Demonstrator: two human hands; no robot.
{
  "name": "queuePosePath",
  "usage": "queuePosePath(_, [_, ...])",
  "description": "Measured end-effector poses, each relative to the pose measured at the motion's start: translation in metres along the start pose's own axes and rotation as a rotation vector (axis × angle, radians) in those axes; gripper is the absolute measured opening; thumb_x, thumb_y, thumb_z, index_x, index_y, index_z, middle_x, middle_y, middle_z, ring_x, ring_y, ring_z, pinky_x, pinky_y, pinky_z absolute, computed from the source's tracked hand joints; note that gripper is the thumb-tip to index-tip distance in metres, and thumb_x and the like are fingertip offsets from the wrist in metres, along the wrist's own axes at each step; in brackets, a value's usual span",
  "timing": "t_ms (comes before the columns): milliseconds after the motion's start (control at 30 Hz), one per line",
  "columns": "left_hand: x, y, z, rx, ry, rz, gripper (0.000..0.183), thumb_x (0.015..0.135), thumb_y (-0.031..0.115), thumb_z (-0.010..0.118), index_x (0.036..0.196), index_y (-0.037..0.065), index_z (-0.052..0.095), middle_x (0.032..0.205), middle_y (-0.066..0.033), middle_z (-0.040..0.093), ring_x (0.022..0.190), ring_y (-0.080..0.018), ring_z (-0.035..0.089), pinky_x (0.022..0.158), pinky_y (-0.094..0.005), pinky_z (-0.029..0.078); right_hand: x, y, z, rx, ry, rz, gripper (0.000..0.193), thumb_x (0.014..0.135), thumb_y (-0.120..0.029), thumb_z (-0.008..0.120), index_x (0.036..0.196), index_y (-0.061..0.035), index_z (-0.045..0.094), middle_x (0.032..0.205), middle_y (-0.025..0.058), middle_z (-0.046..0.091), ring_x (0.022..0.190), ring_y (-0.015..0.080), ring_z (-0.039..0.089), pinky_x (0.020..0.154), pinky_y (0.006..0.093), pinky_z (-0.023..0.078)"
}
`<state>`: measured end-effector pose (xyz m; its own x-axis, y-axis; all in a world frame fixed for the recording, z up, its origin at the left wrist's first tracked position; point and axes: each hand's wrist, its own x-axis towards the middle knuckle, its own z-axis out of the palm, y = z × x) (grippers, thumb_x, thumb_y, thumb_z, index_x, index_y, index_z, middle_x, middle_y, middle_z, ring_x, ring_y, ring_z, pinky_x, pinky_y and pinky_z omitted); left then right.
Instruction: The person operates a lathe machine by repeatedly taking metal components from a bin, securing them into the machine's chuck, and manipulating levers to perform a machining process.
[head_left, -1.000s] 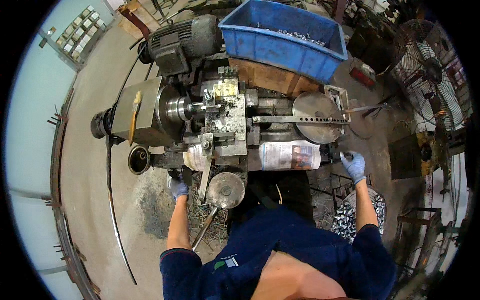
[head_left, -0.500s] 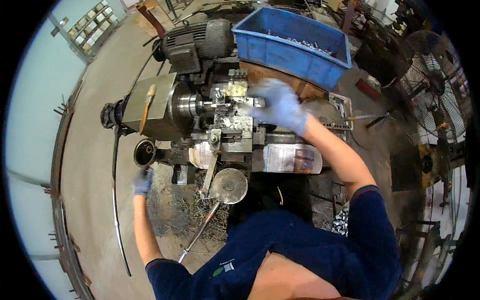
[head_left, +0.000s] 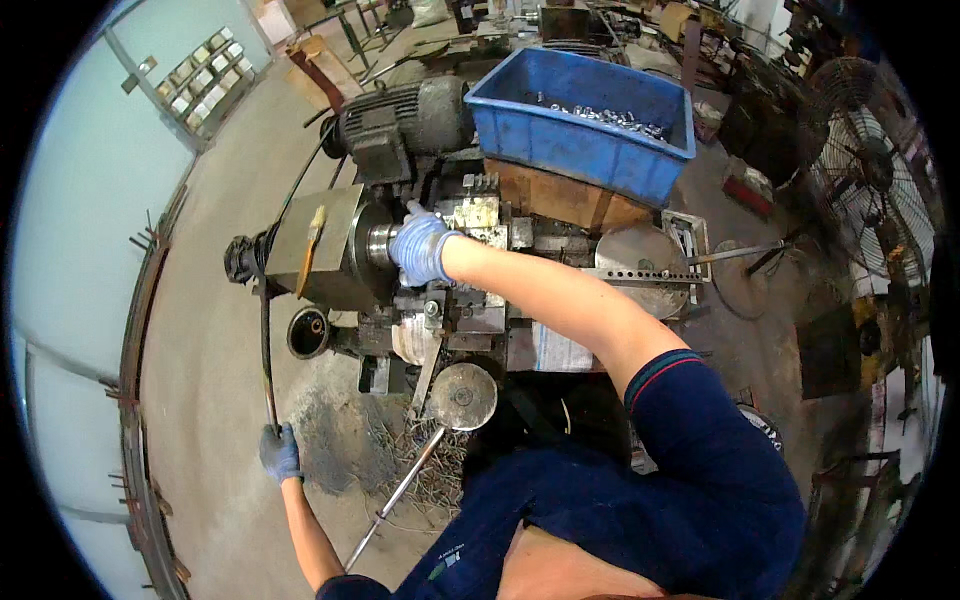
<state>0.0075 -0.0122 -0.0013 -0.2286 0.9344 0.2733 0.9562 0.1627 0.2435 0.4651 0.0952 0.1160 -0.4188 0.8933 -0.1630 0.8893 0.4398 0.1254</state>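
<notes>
I stand over a small metal lathe (head_left: 470,300). My right hand (head_left: 420,248), in a blue glove, reaches across to the lathe's chuck (head_left: 378,243) and rests at its front face, fingers curled; what it holds is hidden. My left hand (head_left: 280,452), also gloved, is down at the lower left, closed around the lower end of a long dark lever (head_left: 266,340) that runs up to the machine's left end. A round handwheel (head_left: 464,396) sits at the lathe's front, between my arms.
A blue plastic bin (head_left: 585,150) with small shiny metal parts stands on a wooden block behind the lathe. An electric motor (head_left: 400,125) sits at the back. Metal shavings (head_left: 400,460) litter the concrete floor. A standing fan (head_left: 865,165) is at the right.
My right hand has moved from the lathe's right front across to the chuck. My left hand has dropped from the handwheel area out to the lower left and gripped the lever.
</notes>
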Motion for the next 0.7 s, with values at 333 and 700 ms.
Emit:
queuePosePath(333, [0.055, -0.027, 0.007, -0.6, -0.543, -0.159, 0.024, 0.08, 0.019, 0.063, 0.091, -0.002, 0.06, 0.06, -0.01, 0.059, 0.048, -0.0183, 0.059, 0.042, -0.0312, 0.049, -0.112, 0.091, -0.051, 0.21, 0.381, 0.425, 0.061, 0.075, -0.066, 0.048, 0.069, -0.0097, 0.07, 0.07, 0.013, 0.066, 0.075, 0.0298, 0.063, 0.087, 0.0391, 0.042])
queuePosePath(700, [0.077, -0.032, 0.029, -0.71, -0.438, -0.054, 0.033, 0.083, 0.024, 0.064, 0.098, -0.005, 0.058, 0.063, -0.0085, 0.056, 0.048, -0.0164, 0.053, 0.043, -0.0282, 0.046, -0.254, 0.202, 0.007, 0.268, 0.897, 0.683, 0.057, 0.072, -0.057, 0.063, 0.103, -0.0084, 0.067, 0.106, 0.0153, 0.064, 0.097, 0.0305, 0.061, 0.087, 0.0367, 0.046])
